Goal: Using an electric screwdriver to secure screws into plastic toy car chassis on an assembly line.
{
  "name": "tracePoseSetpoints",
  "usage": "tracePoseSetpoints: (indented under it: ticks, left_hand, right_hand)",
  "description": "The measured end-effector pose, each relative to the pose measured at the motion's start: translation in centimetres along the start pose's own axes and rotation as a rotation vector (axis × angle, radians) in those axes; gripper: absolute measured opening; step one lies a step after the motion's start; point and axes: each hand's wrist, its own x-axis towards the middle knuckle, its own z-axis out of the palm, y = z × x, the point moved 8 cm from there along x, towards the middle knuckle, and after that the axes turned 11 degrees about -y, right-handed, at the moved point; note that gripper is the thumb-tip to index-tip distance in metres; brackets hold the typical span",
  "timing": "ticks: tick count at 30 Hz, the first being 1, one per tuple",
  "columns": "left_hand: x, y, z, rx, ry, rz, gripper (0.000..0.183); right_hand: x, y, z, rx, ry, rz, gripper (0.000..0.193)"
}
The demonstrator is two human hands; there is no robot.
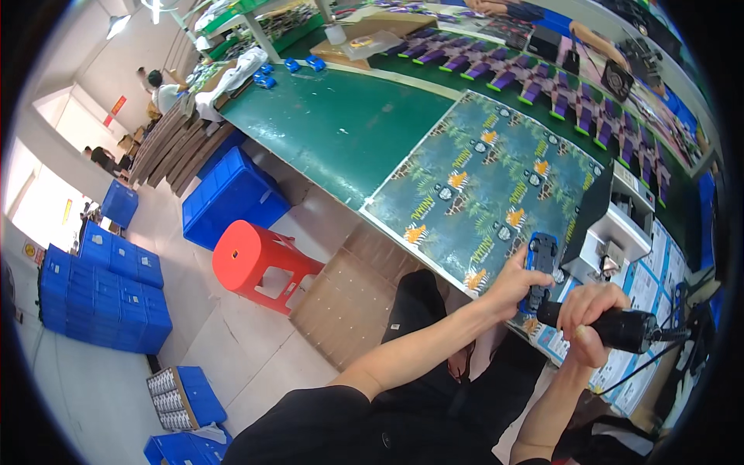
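Observation:
My left hand (511,287) grips a blue toy car (542,257), its black underside turned up, at the near edge of the bench. In my right hand (589,316) is a black electric screwdriver (629,332), held level with fingers and thumb wrapped round its body. The tool's front end points left, close to the near end of the car; whether it touches cannot be made out. Just beyond both hands stands a white box-shaped machine (616,232) with a metal part on its front, possibly a screw feeder. Under the car lies a patterned animal-print mat (465,186).
Several blue toy cars (291,65) sit at the far left of the green bench (333,116). Purple-and-green parts (535,85) line a belt at the back. A red stool (246,260) and a blue crate (232,194) stand on the floor left, beyond them stacked blue bins (101,302).

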Motion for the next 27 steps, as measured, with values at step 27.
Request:
tracePoseSetpoints:
  ticks: [27]
  left_hand:
    - [-1.4,13.8,-0.3,2.305,-0.796,0.676,0.076]
  right_hand:
    - [-10.0,-5.9,-8.7,-0.519,0.324,0.011,0.022]
